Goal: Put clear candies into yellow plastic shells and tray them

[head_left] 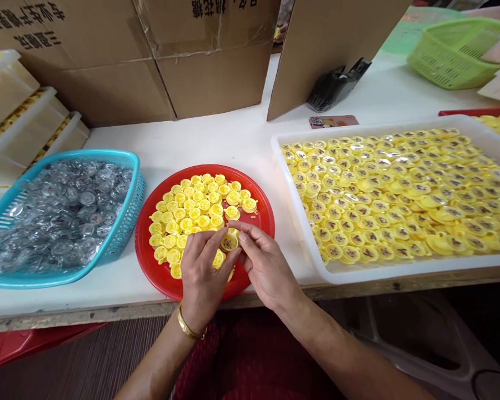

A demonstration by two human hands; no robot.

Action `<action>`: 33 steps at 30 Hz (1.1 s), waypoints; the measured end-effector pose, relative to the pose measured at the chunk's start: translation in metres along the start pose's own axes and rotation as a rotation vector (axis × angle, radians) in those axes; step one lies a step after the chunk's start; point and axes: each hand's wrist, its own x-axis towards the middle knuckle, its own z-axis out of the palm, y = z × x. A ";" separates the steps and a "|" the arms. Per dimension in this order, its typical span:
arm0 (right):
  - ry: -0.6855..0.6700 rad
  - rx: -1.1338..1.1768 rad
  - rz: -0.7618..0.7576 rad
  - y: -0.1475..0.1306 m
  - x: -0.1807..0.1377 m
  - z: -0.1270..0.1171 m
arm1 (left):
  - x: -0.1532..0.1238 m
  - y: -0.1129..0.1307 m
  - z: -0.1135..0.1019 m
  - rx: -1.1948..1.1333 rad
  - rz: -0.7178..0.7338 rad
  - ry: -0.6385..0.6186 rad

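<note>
Over the front of a round red tray [264,208], my left hand [204,272] and my right hand [266,264] meet around one small round yellow piece [229,242] with a clear top and a dark print. Thumbs and forefingers of both hands pinch its rim. A gold bracelet circles my left wrist. Many open yellow cup-like pieces [186,224] lie close together on the red tray. To the left, a blue basket [130,222] holds a heap of clear round plastic caps [87,198]. At the right, a white tray [300,233] carries rows of yellow pieces with printed tops [362,210].
Cardboard boxes [216,72] stand along the back. White tubs [29,130] are stacked at the far left. A black holder [337,86] and a pink card-like item [333,121] lie behind the white tray. Green baskets [454,55] are at the back right.
</note>
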 end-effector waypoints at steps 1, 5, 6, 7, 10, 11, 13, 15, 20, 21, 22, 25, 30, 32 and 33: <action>0.005 0.027 0.015 -0.001 0.000 0.001 | 0.001 0.000 -0.001 -0.033 -0.004 -0.011; -0.003 0.134 0.058 -0.006 0.003 0.002 | 0.004 -0.005 -0.005 -0.237 -0.137 -0.076; -0.006 0.163 0.071 -0.006 0.003 0.003 | 0.005 -0.007 -0.006 -0.316 -0.197 -0.092; -0.006 0.189 0.085 -0.007 0.004 0.003 | 0.006 -0.009 -0.007 -0.405 -0.261 -0.103; -0.006 0.225 0.114 -0.008 0.006 0.002 | 0.008 -0.016 -0.012 -0.651 -0.422 -0.098; -0.008 0.230 0.123 -0.008 0.007 0.001 | 0.009 -0.018 -0.014 -0.708 -0.458 -0.086; -0.013 0.243 0.142 -0.007 0.008 0.000 | 0.010 -0.021 -0.018 -0.788 -0.509 -0.062; -0.020 0.258 0.157 -0.007 0.009 -0.001 | 0.011 -0.023 -0.023 -0.852 -0.554 -0.042; -0.046 0.288 0.196 -0.005 0.010 -0.002 | 0.013 -0.025 -0.027 -0.976 -0.666 0.034; -0.043 0.294 0.206 -0.005 0.010 -0.002 | 0.013 -0.026 -0.027 -0.980 -0.671 0.044; -0.039 0.303 0.214 -0.005 0.010 -0.001 | 0.013 -0.027 -0.027 -0.974 -0.669 0.044; -0.027 0.334 0.214 -0.005 0.010 0.002 | 0.010 -0.025 -0.025 -0.819 -0.633 0.006; 0.063 0.365 0.209 -0.004 0.010 0.012 | 0.002 -0.004 -0.015 -0.189 -0.388 0.015; 0.106 0.360 0.203 -0.004 0.009 0.016 | 0.000 0.005 -0.008 -0.046 -0.281 0.041; 0.123 0.355 0.195 -0.004 0.009 0.018 | 0.000 0.008 -0.005 -0.008 -0.242 0.050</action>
